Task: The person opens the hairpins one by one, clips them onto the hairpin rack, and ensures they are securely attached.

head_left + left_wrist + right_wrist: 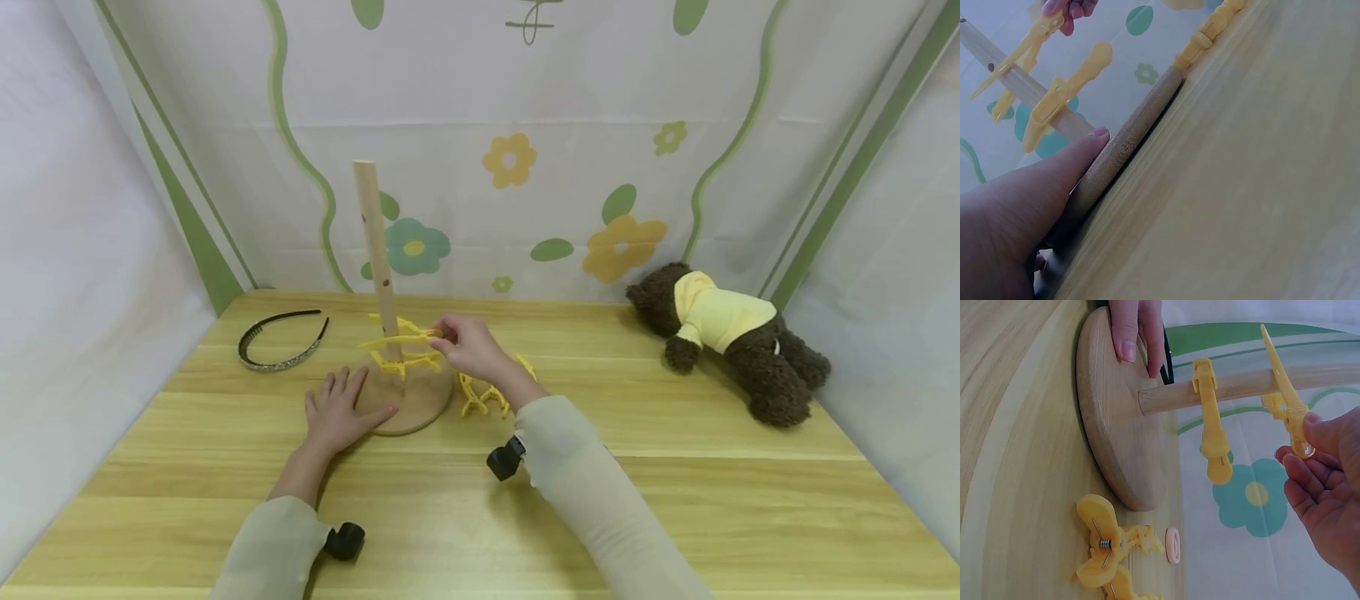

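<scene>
A wooden post (377, 250) rises from a round wooden base (423, 408), left of the table's middle. My left hand (337, 414) rests on that base with its fingers spread, the thumb lying along the near rim. With thumb and fingertips, my right hand (468, 346) pinches the handle end of a yellow hair clip (1286, 394), whose long arms reach past both sides of the post. Below it, another yellow clip (1212, 422) is fixed on the post. More yellow clips (483, 398) lie on the table right of the base, partly hidden by my right forearm.
A black headband (277, 365) with a glittery band lies at the back left. On the right, a brown teddy bear (723, 321) in a yellow top lies on its side. A small pinkish ring (1173, 545) is near the loose clips. Patterned cloth (450, 100) hangs behind the table.
</scene>
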`<state>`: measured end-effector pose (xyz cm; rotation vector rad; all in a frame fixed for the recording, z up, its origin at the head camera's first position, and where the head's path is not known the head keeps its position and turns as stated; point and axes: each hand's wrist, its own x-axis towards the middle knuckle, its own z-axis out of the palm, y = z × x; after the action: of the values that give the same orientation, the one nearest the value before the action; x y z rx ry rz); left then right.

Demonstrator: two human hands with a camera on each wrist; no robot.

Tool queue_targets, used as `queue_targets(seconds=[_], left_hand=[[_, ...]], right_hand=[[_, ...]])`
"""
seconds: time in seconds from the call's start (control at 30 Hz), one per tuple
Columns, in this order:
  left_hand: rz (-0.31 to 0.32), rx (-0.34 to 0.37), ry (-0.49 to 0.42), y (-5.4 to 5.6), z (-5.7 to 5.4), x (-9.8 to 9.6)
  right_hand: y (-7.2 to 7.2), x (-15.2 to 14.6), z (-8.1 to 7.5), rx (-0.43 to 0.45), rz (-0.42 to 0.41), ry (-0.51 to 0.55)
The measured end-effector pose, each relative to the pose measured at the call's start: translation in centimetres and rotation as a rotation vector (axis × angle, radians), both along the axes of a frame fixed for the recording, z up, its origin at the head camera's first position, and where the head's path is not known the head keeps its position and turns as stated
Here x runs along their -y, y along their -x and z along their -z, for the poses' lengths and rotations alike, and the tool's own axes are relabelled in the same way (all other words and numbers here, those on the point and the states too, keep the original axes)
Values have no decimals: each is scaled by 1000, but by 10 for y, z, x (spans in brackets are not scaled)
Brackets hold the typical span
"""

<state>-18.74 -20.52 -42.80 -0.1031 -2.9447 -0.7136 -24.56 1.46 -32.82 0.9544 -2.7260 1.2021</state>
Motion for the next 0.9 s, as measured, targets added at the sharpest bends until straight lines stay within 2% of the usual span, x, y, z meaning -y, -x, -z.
queue_targets(seconds=[0.3, 0.5, 0.7, 0.9], left_hand=[[2, 6, 15, 1, 0, 1], [7, 17, 12, 0, -1, 0], [6, 10, 15, 0, -1, -1], [6, 11, 11, 1, -1, 0]], right_hand=[[-2, 5, -1, 23, -40, -34], [-2, 3, 0, 27, -36, -48], [-2, 0, 0, 38, -47, -30], [-2, -4, -2, 57, -21, 6]])
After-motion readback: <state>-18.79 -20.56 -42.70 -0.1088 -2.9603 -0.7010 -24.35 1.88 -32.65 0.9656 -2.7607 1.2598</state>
